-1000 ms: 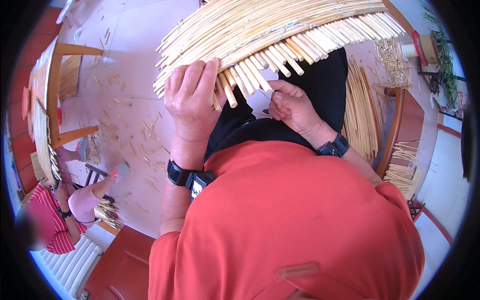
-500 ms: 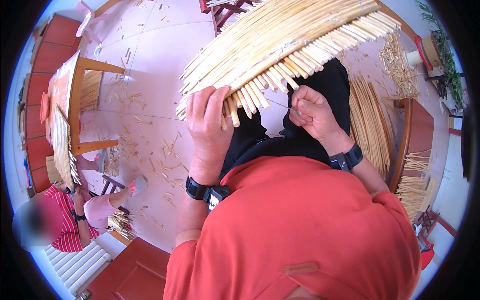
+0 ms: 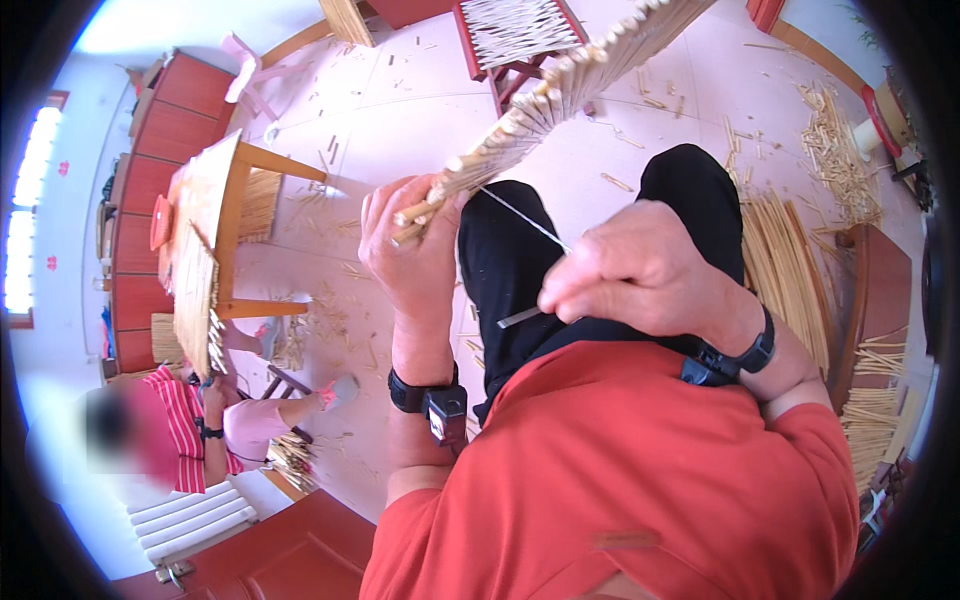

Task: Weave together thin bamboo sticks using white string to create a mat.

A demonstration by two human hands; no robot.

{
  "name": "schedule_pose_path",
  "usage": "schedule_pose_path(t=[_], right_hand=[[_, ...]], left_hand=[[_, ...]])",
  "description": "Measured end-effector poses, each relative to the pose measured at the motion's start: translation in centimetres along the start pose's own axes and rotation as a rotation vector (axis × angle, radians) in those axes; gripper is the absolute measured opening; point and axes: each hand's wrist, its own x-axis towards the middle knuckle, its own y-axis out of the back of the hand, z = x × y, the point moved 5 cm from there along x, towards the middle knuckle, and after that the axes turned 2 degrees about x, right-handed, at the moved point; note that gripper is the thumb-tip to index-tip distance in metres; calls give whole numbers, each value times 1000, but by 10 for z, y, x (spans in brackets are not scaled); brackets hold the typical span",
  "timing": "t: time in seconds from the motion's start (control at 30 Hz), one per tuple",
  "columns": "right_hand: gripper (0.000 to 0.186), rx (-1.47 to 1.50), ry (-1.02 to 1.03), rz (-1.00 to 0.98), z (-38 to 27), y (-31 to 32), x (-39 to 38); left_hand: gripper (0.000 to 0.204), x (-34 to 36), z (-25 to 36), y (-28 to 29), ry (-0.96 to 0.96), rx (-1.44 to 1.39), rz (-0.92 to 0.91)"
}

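Observation:
A mat of pale stalks (image 3: 545, 110) is tilted edge-on, its cut ends facing me, and rises from my left hand toward the upper right. My left hand (image 3: 408, 245) is closed round its near end. A white thread (image 3: 525, 218) runs taut from the mat's edge to my right hand (image 3: 655, 270), whose fingers are pinched on it. Below those fingers sticks out a short, flat grey piece (image 3: 518, 318) that looks like metal; the rest of it is hidden in the hand. Both hands are above my black-trousered knees.
A red-framed stool (image 3: 520, 35) stands ahead. Bundled stalks (image 3: 785, 265) lie at right beside a brown wooden board (image 3: 880, 290); loose offcuts (image 3: 840, 150) litter the floor. At left, a co-worker in a striped top (image 3: 185, 420) handles another mat (image 3: 195, 300) by a wooden table (image 3: 235, 200).
The mat has turned from showing its broad face to edge-on. My right hand has moved up and nearer, drawing the thread out, and the grey piece now shows. The view has shifted too.

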Motion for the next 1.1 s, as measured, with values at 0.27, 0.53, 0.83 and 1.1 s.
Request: schedule_pose_path(t=[0.27,0.53,0.83,1.1], right_hand=[[17,-35,-321,358,88,-3,35],[21,66,-384,380,125,-7,38],[23,113,-597,387,179,-2,11],[23,-11,-681,452,245,-5,-8]], left_hand=[[31,26,-34,-7,427,-269,44],[27,35,-50,-37,444,-239,-107],[21,47,-111,-110,386,69,-454],[21,-7,-164,-169,647,-256,-502]])
